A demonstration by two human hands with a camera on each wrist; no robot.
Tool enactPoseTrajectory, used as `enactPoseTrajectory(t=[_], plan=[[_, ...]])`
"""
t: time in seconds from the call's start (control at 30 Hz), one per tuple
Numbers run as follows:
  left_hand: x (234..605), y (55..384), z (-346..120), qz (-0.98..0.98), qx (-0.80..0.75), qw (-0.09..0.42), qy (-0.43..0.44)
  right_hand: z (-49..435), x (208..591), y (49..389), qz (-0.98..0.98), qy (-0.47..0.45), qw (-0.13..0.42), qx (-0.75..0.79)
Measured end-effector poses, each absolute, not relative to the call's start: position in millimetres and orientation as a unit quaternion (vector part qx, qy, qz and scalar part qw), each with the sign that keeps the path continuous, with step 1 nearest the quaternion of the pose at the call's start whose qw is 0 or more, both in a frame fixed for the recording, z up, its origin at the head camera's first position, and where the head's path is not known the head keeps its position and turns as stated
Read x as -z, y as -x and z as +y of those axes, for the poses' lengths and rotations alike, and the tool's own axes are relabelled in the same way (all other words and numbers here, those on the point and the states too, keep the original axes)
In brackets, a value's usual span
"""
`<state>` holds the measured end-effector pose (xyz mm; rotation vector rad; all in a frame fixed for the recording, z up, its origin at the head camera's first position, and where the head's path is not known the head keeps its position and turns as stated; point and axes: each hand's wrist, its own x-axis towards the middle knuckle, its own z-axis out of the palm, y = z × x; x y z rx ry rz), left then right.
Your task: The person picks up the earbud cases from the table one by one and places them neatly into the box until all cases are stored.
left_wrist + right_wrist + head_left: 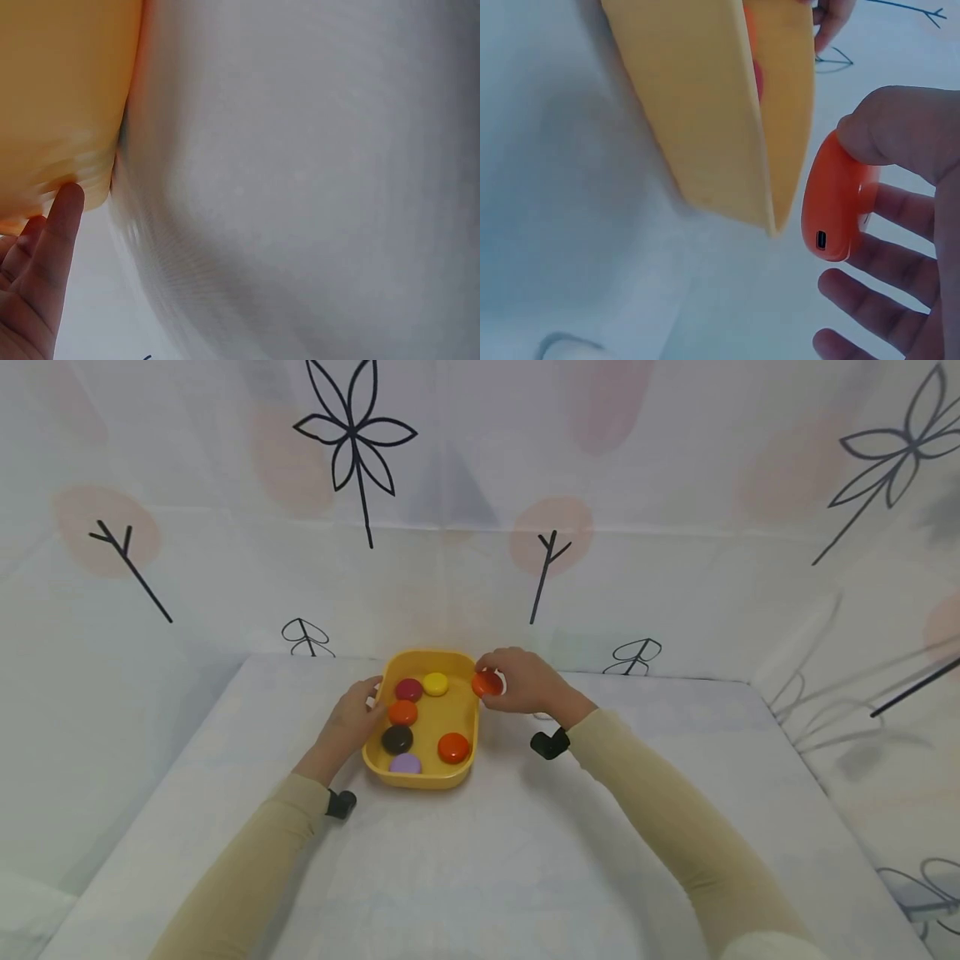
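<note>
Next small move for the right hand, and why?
Probably ease the right hand left and lower the orange puck with the small port into the yellow tray: the puck is pinched by the tray's right rim, bare floor lies just inward, and the left hand holds the opposite side.

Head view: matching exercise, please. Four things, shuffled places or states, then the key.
1. Right hand
2. Lilac disc
3. Left hand
4. Yellow disc

A. On the left rim of the tray
B. In the tray's far end, beside the dark red disc
C. Pinching an orange disc
D. In the tray's near end

Pairs: 1-C, 2-D, 3-A, 4-B
</note>
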<state>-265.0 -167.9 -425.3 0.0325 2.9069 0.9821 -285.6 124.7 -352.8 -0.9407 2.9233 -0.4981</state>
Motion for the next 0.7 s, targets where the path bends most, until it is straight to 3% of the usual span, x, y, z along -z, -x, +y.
enactPoseTrajectory(t=[0.7], plan=[[422.2, 262.3, -166.2, 0.946, -0.323, 0.032, -0.02, 174.2, 351.7, 291.5, 0.96, 0.243, 0.012, 0.136]])
